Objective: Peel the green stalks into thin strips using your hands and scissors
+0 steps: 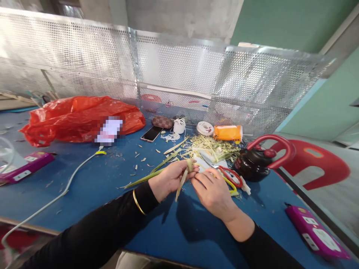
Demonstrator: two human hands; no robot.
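My left hand (168, 178) and my right hand (211, 190) meet over the blue table (98, 183), both pinched on a pale green leaf strip (183, 175) that is folded between the fingers. Long green ends of the strip trail to the left across the table. Red-handled scissors (228, 175) lie just right of my right hand. A heap of leaf trimmings (214, 147) sits behind them. A gold bangle is on my left wrist, and both arms wear black sleeves.
A red plastic bag (75, 117) lies at the back left, a phone (151, 133) and a white cable (70, 179) nearby. A dark teapot with a red handle (254, 162) stands at right. Purple boxes (314, 231) sit at both sides. Perforated metal screens (182, 71) fence the table's back.
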